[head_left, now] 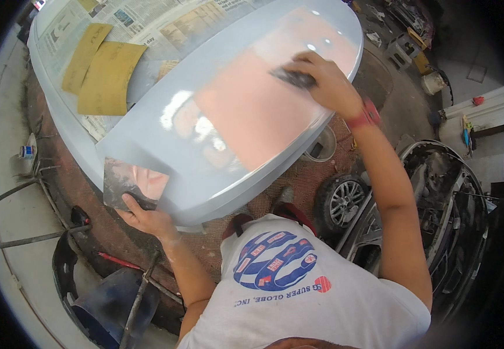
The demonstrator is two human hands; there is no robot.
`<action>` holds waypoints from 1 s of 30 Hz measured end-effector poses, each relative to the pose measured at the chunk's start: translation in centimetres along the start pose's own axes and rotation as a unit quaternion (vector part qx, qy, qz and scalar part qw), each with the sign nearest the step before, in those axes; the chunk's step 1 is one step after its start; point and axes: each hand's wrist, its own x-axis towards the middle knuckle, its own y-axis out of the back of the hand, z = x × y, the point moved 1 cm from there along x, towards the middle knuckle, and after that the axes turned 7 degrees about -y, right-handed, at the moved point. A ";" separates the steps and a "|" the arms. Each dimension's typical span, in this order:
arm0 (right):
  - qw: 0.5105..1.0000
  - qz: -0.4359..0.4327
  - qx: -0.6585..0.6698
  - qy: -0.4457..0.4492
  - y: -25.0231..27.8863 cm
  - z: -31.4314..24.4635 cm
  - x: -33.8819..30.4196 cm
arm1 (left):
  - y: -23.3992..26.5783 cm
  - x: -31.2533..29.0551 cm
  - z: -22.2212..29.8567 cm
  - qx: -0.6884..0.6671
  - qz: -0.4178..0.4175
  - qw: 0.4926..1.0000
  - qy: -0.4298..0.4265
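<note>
Across a pale grey car body panel [153, 148] stretches a wide, thin layer of pink filler [249, 104]. My right hand [332, 86] is closed around a dark, flat spreader [292, 78], which rests on or just over the filler toward the panel's far right. At the panel's near left, my left hand [147, 222] grips a square, dark-stained mixing plate [123, 180] by its lower edge. A smear of pink putty [150, 180] lies on that plate. Fainter pink patches [212, 154] show between the plate and the main layer.
Newspaper [141, 29] and yellow sandpaper sheets [109, 78] lie on the panel's far left. A wheel [344, 199] and dark car parts [438, 215] stand at right. Metal bars [19, 239] and a dark curved part [68, 279] are at left. A round tub [321, 145] sits below the panel.
</note>
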 end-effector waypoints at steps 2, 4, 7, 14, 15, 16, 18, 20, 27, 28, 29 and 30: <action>0.999 -0.037 -0.009 -0.004 -3.0 2.3 4.9 | -0.3 0.0 0.4 -0.029 0.009 0.999 0.017; 0.998 -0.055 -0.040 -0.013 -5.7 4.4 9.2 | -0.9 0.0 1.3 -0.063 0.018 0.997 0.035; 0.995 -0.075 -0.056 -0.026 -7.3 4.2 12.9 | -0.6 0.0 0.7 -0.049 0.004 0.998 0.032; 0.986 -0.155 -0.064 0.004 -6.3 0.8 10.4 | -0.6 -0.1 0.6 -0.046 0.024 0.998 0.035; 0.988 -0.151 -0.024 0.031 -5.9 0.9 8.8 | -0.6 -0.1 0.9 -0.034 0.020 0.999 0.031; 0.988 -0.150 -0.015 0.038 -5.3 1.2 6.8 | -0.5 -0.2 1.1 -0.021 0.017 0.999 0.028; 0.988 -0.136 -0.010 0.077 -3.0 -0.4 2.3 | 0.6 -0.2 -0.7 0.039 0.008 0.999 -0.011; 0.984 -0.177 0.008 0.034 -0.9 -1.5 -1.8 | 0.5 -0.2 -1.0 0.032 0.012 0.999 -0.003; 0.988 -0.150 -0.017 -0.007 1.5 -3.6 -11.6 | 1.0 -0.3 -1.4 0.113 -0.010 0.993 -0.007; 0.989 -0.145 -0.021 -0.008 1.5 -3.8 -12.1 | 1.5 -0.3 -2.1 0.160 -0.022 0.986 -0.028; 0.990 -0.139 -0.026 -0.010 1.6 -4.0 -12.7 | 1.0 -0.3 -1.4 0.100 -0.019 0.995 -0.002; 0.991 -0.133 -0.030 -0.010 1.6 -4.0 -13.0 | 0.3 -0.1 0.0 0.040 -0.014 0.999 0.023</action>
